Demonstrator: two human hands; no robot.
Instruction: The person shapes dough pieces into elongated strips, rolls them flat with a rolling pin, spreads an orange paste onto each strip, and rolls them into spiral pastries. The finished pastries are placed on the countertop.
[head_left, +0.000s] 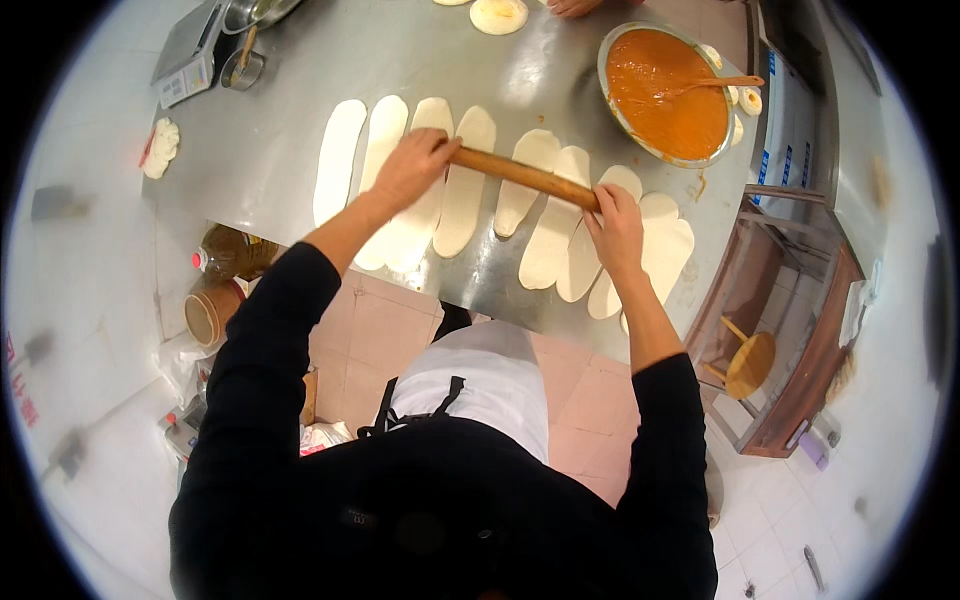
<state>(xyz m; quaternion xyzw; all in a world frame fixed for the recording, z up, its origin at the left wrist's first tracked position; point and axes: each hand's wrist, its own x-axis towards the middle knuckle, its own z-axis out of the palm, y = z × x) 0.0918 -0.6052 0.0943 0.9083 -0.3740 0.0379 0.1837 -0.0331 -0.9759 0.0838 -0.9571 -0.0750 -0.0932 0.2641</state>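
Note:
A wooden rolling pin slants across a row of flattened dough strips, gripped at both ends. My left hand has its left end, above the strips on the left side. At the right end, my right hand grips the pin over overlapping strips. Beneath the pin's middle lies a shorter dough strip; whether the pin touches it I cannot tell. Long oval strips lie to the left, among them the leftmost dough strip. More overlap on the right, where my right hand and forearm partly hide them.
The steel table holds a bowl of orange-brown paste with a wooden spoon. A digital scale, small metal pot and dough lump are at left. Another person's hand shows near round dough pieces.

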